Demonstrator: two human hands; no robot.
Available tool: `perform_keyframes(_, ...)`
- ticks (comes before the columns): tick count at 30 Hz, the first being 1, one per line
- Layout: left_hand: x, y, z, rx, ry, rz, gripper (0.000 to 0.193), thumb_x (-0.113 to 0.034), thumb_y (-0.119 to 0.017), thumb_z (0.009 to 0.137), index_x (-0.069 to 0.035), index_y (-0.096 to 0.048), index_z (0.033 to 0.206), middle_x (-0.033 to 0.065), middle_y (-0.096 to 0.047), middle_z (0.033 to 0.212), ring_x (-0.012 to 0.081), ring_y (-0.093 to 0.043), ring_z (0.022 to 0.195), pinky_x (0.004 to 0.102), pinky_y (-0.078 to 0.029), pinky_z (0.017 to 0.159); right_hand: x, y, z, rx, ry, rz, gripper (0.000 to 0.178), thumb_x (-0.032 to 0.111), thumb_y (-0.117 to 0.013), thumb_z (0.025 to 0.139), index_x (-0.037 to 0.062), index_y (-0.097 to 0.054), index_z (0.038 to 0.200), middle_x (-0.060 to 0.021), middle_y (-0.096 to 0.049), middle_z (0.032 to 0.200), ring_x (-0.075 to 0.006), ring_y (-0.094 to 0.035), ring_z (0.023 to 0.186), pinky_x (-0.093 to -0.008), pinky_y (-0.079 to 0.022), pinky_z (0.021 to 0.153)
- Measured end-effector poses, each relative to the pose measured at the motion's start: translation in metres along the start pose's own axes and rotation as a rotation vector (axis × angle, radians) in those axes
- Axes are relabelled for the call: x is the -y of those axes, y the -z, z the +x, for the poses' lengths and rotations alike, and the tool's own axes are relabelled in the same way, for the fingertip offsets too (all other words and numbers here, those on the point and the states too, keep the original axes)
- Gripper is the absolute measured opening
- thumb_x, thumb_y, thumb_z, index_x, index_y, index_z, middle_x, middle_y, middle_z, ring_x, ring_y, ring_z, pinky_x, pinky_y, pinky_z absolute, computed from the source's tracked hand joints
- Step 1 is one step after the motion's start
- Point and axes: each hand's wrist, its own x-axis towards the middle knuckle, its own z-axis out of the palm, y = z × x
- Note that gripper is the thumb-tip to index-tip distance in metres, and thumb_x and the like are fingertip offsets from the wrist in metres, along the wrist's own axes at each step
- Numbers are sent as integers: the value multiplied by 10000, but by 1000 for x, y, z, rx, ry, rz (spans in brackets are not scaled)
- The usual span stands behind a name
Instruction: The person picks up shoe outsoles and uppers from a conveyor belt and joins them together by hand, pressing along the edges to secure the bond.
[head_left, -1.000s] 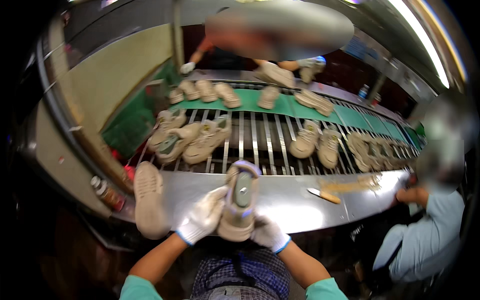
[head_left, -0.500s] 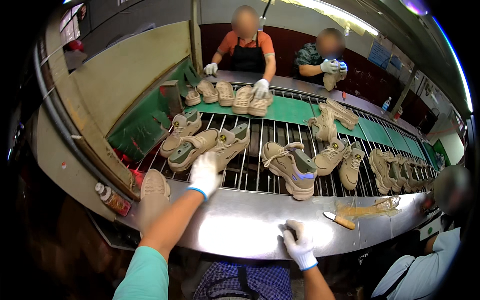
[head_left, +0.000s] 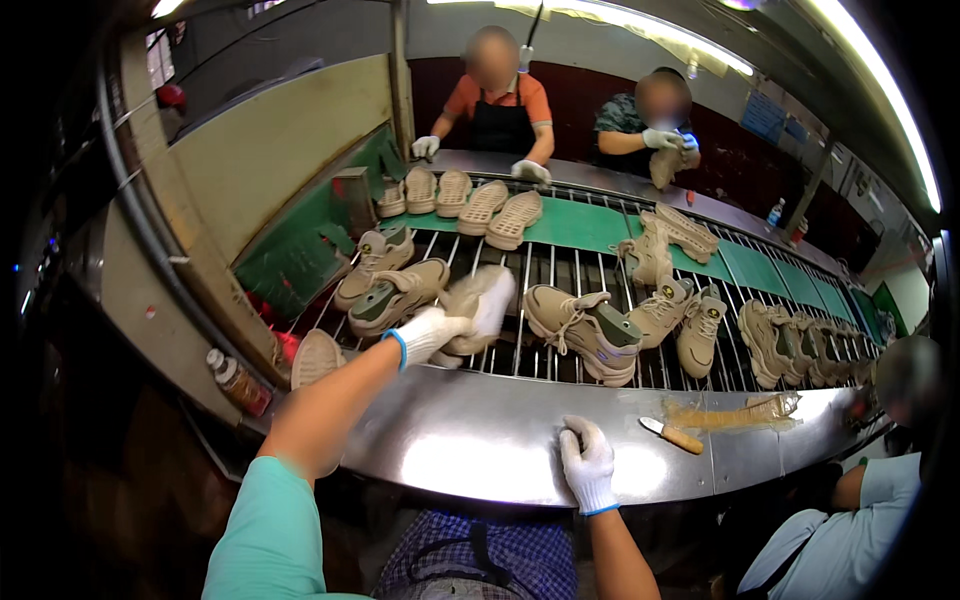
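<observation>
My left hand, in a white knitted glove with a blue cuff, grips a beige sneaker above the rails. The shoe is tipped over and blurred, with a pale sole side toward me. Left of it, two more beige sneakers with green inside the collars lie on the rack. On the metal ledge rests my gloved right hand, its fingers curled together and nothing visible in them. A knife with a wooden handle lies right of that hand. Another sneaker sits on the rails beyond.
Beige soles stand in a row on the green belt. More sneakers line the rails to the right. Tape covers part of the ledge. A bottle stands left. Two co-workers face me across the line; another person is at right.
My left hand has closed on the nearest sneaker and tipped it up off the rails. My right hand has barely moved. The co-worker opposite has drawn a hand back from the soles.
</observation>
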Motion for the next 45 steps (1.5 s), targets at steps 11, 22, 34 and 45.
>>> perform_keyframes(11, 55, -56, -225, 371, -641, 250, 807, -380, -811, 891, 4, -516, 1537, 191, -706, 1308, 302, -697, 1217, 428, -558, 1048, 8, 25, -73, 845, -867, 1384, 1035, 783, -230, 1068, -144, -624, 1304, -318, -753, 1077, -426, -761, 889, -492, -640, 792)
perform_keyframes(22, 138, 126, -111, -951, -295, 862, 748, -334, -765, 892, -52, -508, 1536, 232, -561, 1524, 432, -478, 1455, 496, -363, 1259, -4, 32, -215, 332, -1157, 1798, 781, 666, -490, 1067, 31, -521, 1522, -252, -676, 1347, -472, -686, 1171, -647, -562, 1017)
perform_keyframes(34, 118, 121, -23, -664, -26, 265, 907, -543, -832, 789, 29, -575, 1445, 333, -667, 1373, 452, -643, 1304, 464, -502, 1111, -55, 23, -253, 324, -1019, 1172, 831, 665, -440, 1092, 1, -445, 1592, -240, -593, 1517, -405, -633, 1324, -559, -531, 1134)
perform_keyframes(45, 65, 135, 63, -639, -124, 195, 744, -554, -809, 842, -7, -697, 1333, 273, -745, 1265, 414, -715, 1188, 467, -549, 1027, -53, 14, -266, 159, -1276, 1051, 674, 531, -527, 1099, 6, -533, 1522, -223, -662, 1419, -373, -684, 1223, -525, -582, 1039)
